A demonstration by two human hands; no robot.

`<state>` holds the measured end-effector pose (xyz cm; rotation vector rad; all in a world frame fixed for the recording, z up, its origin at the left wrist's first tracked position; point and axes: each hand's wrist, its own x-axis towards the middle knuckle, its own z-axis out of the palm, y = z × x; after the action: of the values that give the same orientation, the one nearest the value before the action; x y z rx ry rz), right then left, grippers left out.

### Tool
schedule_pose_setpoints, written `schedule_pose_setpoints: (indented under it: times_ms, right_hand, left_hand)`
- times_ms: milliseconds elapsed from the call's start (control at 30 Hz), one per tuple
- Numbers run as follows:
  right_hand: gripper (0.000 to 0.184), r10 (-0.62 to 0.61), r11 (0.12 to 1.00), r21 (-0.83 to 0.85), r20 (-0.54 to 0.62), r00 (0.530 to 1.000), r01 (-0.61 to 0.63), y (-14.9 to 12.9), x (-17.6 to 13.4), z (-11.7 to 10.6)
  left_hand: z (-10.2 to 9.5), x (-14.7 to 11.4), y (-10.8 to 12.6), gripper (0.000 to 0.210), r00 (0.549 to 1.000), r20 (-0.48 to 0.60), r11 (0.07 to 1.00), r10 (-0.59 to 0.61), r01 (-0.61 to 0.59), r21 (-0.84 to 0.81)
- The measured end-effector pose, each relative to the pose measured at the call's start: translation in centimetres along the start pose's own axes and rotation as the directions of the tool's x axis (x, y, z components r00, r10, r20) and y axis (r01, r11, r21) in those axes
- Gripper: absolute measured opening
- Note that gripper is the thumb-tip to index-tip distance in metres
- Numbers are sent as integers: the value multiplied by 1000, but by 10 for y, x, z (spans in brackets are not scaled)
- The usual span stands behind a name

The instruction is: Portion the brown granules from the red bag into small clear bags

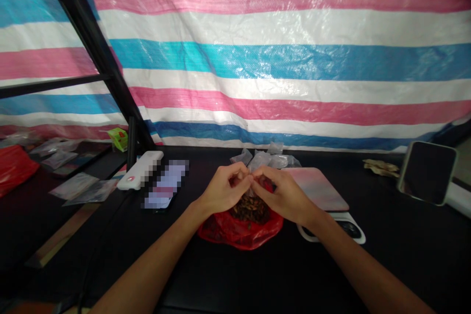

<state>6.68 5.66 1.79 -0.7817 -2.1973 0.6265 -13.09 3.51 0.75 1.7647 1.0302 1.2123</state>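
My left hand (225, 189) and my right hand (281, 195) meet at the fingertips, both closed in a pinch. A small clear plastic bag (251, 192) shows between them, its edge caught in the fingers. Directly below lies an opened red plastic bag (241, 232) holding a heap of small brown dried pieces (250, 210), whose kind I cannot make out. Crumpled clear plastic bags (274, 158) sit just behind my hands. By my right wrist is a small scale (316, 189) with a shiny flat plate and a white base.
Left of my hands lie a lit phone (165, 186) and a white power bank (137, 172). Flat clear bags (83, 189) and a red bag (14, 169) are farther left. A dark-screened device (427, 172) leans at the right, beside crumpled brown material (380, 168). Striped sheeting (257, 59) hangs behind the black table.
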Motion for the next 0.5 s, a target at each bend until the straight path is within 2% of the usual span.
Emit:
schedule_pose_setpoints:
  times_ms: [133,300,400,500]
  right_hand:
    - [11,31,992,125,-30,999,-27,-1,1,3]
    - [10,97,955,285,-35,995,-83,-2,3,6]
    - [13,110,973,210,-48,993,-98,0,3,5]
    - [12,81,996,-20,-84,993,-83,2,2,6]
  left_hand:
    - [-1,3,-2,39,995,68,987,-78,87,-137]
    - [-4,7,-3,41,995,82,973,-61,78,-218]
    - [-5,7,1,37,994,91,972,-64,83,-220]
    - [-3,5,6,32,994,88,986,-69,81,-144]
